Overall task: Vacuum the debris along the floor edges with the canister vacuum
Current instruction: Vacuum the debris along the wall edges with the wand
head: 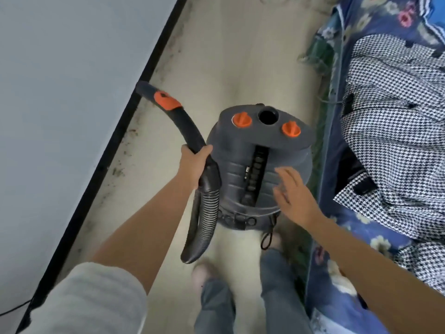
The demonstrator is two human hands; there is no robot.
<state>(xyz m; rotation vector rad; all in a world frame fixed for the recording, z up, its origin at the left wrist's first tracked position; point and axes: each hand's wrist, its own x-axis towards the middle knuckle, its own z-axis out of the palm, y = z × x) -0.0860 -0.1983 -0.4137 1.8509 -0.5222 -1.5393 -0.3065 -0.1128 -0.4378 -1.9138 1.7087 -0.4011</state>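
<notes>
Grey canister point(243, 162) is best steadied by the open right hand point(292, 191) while the wand point(190, 126), gripped by the left hand point(193, 162), is aimed at the debris point(118, 171).

Grey canister vacuum point(260, 165) with orange knobs stands upright on the floor point(231, 68)

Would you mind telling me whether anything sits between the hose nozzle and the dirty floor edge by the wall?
Nothing visible does: the nozzle, held in the left hand, points straight at the baseboard.
</notes>
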